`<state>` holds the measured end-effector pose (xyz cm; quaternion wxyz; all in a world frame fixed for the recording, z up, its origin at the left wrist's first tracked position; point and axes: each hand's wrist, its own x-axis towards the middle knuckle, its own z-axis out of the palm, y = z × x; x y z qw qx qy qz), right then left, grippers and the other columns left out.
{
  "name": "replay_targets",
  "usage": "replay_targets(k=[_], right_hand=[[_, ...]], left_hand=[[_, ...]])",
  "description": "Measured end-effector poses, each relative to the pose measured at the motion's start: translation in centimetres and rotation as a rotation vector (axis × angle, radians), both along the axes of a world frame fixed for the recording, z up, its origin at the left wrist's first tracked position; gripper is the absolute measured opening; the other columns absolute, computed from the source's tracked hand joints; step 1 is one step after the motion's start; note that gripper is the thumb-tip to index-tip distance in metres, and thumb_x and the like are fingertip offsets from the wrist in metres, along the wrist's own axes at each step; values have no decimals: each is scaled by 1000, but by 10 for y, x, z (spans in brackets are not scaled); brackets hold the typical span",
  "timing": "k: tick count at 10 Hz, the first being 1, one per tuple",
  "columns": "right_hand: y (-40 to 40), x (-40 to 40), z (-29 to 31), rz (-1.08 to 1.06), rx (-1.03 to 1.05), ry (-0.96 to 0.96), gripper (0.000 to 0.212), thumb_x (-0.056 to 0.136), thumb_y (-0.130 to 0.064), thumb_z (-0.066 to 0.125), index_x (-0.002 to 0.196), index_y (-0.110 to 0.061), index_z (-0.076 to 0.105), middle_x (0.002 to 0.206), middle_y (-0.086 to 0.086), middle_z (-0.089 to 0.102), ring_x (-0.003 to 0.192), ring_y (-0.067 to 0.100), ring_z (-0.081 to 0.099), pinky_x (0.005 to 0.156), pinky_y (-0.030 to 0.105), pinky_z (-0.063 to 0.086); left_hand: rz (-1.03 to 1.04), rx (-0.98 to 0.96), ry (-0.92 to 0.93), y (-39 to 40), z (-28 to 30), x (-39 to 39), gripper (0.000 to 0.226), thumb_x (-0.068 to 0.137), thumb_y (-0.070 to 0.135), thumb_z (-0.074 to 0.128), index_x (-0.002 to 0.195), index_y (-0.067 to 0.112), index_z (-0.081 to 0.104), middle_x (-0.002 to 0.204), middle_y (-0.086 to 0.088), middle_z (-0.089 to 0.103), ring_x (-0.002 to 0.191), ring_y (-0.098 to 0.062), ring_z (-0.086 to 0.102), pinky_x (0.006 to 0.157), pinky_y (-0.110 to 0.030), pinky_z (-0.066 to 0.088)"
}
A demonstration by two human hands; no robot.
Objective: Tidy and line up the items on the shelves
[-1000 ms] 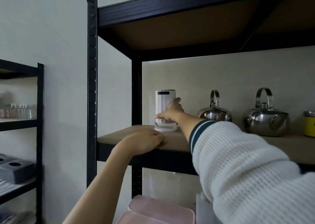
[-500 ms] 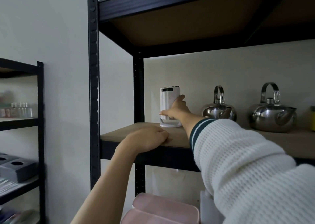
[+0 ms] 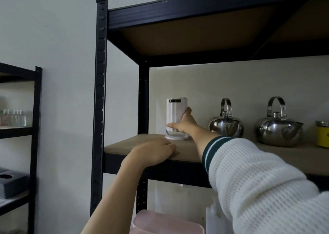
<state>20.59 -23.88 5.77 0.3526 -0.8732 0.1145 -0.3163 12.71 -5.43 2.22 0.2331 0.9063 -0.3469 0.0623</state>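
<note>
- Since a second ago the right hand (image 3: 185,124) has stayed clasped on the white cylinder (image 3: 176,118) while the camera's view has drifted, so the yellow tin (image 3: 322,134) shows again at the right edge; the left hand (image 3: 154,152) has not left the shelf (image 3: 188,150).
- Right grip: thumb stretched along the cylinder's lower front, fingers wrapped round its far side, pinching the body just above its round white base.
- Left grip: fingers curled loosely, knuckles up, resting on the shelf's front edge in front of the cylinder; it holds nothing.
- The right arm reaches up and forward in a white knitted sleeve (image 3: 263,185) with a green-striped cuff; the left forearm is bare and rises from below.
- The cylinder stands upright at the shelf's left end, near the back; to its right sit the near kettle (image 3: 225,125), the far kettle (image 3: 278,128), then the yellow tin, cut off by the frame.
- The right fingertips are hidden behind the cylinder; its dark top band is too small to read.
- A pink container (image 3: 167,224) below the cylinder is cut off by the frame.
</note>
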Motion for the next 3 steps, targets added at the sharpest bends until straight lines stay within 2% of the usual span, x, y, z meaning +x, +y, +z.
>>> replay_targets(k=[1, 2, 3], right_hand=[[-2, 0, -1, 20, 35, 22, 115, 73, -37, 80, 148, -13, -4, 146, 13, 35, 130, 32, 41, 107, 43, 37], [5, -12, -2, -40, 27, 100, 126, 76, -41, 76, 147, -16, -24, 153, 15, 23, 134, 34, 36, 110, 44, 32], [16, -27, 9, -170, -3, 83, 125, 78, -38, 76, 145, -16, -28, 153, 18, 21, 135, 36, 33, 109, 44, 31]], left_hand=[[-4, 5, 4, -1, 0, -1, 41, 98, 37, 29, 123, 20, 57, 133, 3, 51, 117, -16, 47, 93, -31, 33], [-4, -19, 15, -1, -1, -2, 40, 98, 37, 30, 119, 19, 58, 129, 3, 54, 114, -16, 49, 98, -32, 36], [37, -59, -5, 2, -1, -3, 39, 97, 39, 30, 115, 22, 60, 125, 5, 56, 111, -15, 50, 98, -36, 39]])
